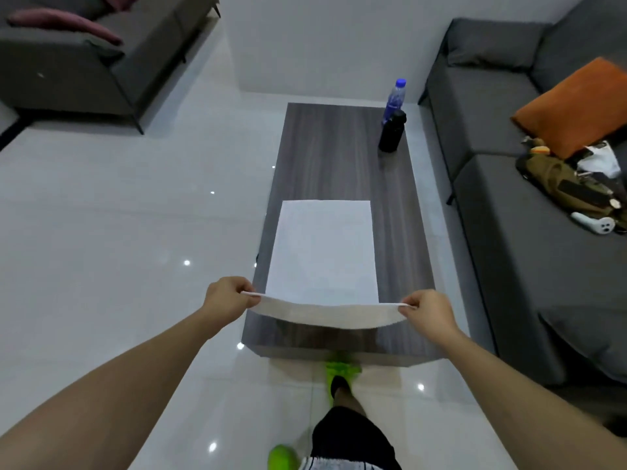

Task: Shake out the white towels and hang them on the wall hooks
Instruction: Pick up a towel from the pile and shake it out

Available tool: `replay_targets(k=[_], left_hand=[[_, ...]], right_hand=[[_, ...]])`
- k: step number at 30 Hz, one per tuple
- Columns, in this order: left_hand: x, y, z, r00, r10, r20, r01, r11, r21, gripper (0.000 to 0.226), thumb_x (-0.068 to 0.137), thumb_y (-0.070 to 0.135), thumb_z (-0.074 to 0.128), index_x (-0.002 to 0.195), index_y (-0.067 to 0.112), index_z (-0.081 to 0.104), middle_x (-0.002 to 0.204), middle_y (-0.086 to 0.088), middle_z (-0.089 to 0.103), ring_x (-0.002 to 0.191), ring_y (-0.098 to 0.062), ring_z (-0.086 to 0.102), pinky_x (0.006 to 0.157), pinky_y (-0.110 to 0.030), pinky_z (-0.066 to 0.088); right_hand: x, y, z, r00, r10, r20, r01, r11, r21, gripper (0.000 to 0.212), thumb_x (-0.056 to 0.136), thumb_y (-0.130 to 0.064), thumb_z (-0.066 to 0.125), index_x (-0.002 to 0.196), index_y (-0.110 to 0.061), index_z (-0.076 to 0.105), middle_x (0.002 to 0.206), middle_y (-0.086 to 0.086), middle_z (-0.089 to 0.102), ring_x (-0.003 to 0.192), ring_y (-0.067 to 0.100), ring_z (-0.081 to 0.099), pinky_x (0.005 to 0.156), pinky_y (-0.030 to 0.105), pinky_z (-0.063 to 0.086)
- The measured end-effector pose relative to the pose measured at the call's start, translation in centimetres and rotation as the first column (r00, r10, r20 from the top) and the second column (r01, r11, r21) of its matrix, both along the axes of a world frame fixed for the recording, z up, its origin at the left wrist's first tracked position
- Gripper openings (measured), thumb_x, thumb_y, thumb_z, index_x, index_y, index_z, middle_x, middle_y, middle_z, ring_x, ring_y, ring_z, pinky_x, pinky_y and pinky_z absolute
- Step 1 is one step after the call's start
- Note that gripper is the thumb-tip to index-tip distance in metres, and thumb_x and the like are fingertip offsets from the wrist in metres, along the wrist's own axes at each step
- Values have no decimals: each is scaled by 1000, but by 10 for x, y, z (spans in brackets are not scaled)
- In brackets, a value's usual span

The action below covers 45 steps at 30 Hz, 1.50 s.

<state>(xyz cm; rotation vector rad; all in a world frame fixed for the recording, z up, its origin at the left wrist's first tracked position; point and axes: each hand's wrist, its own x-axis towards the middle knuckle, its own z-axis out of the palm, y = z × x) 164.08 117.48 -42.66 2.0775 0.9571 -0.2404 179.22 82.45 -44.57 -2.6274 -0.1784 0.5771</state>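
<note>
A white towel (324, 252) lies spread flat over the near half of the dark wood coffee table (339, 157). Its near edge is lifted off the table and sags between my hands. My left hand (229, 300) pinches the near left corner. My right hand (425, 312) pinches the near right corner. Both arms reach forward over the table's front edge. No wall hooks are in view.
A blue-capped water bottle (395, 98) and a black bottle (392, 130) stand at the table's far right. A grey sofa (529, 212) with an orange cushion (573, 106) and clutter runs along the right. Another grey sofa (84, 59) sits far left. White tiled floor (118, 215) surrounds the table.
</note>
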Motion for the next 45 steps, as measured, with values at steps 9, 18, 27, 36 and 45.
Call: replay_targets(k=[9, 18, 27, 36, 45], left_hand=[[83, 32, -51, 993, 13, -118, -9, 1000, 30, 9, 83, 24, 71, 75, 20, 71, 78, -2, 68, 79, -20, 63, 65, -28, 50], [251, 91, -120, 987, 95, -133, -74, 985, 154, 8, 83, 23, 65, 86, 19, 71, 83, -5, 69, 78, -22, 62, 67, -25, 45], [267, 62, -223, 958, 41, -285, -11, 994, 108, 49, 87, 22, 68, 134, 20, 54, 131, -9, 56, 113, -27, 58, 95, -33, 47], [144, -24, -255, 869, -398, -295, 452, 881, 143, 38, 78, 7, 73, 115, 5, 64, 118, -16, 56, 108, -38, 53, 84, -45, 52], [62, -70, -285, 620, -687, -378, 784, 541, 304, 68, 57, 38, 82, 111, 11, 51, 107, -10, 50, 103, -34, 48, 87, -46, 38]], right_hand=[[88, 37, -48, 990, -17, -143, 6, 997, -72, 9, 90, -25, 69, 85, -21, 76, 76, -2, 69, 76, 18, 63, 67, 26, 46], [271, 120, -111, 985, -82, -149, 86, 996, 21, 15, 90, -24, 69, 92, -10, 76, 84, 5, 72, 89, 26, 68, 77, 29, 51], [291, 145, -210, 939, -157, -307, 161, 987, -10, 43, 90, -25, 67, 130, -12, 60, 120, 8, 66, 111, 24, 61, 93, 28, 48], [111, 114, -241, 907, 418, 58, -420, 907, 27, 31, 84, -4, 67, 115, 0, 67, 114, 22, 61, 109, 40, 56, 93, 47, 51], [-25, 113, -277, 701, 703, -116, -697, 643, -316, 97, 82, -34, 66, 156, -7, 10, 158, 33, -7, 146, 51, -7, 114, 68, 8]])
